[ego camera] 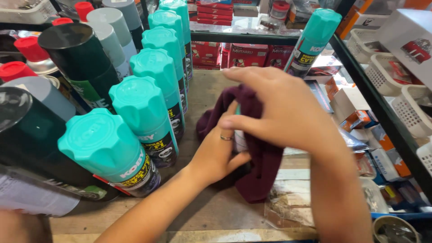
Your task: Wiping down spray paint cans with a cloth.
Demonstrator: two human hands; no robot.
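Note:
Both my hands are wrapped around a dark maroon cloth (263,157) that covers a spray can; only a sliver of its teal cap (237,110) and pale body shows. My left hand (218,150), with a ring on one finger, grips the can from below. Over the top of the cloth lies my right hand (281,108), pressing it against the can. Everything is held just above a worn wooden shelf (207,211).
A row of teal-capped spray cans (141,105) runs along the left, with black, grey and red-capped cans (72,40) behind. One teal-capped can (312,38) stands at the back right. Red boxes (245,54), white baskets (411,110) and small packages fill the right-hand shelves.

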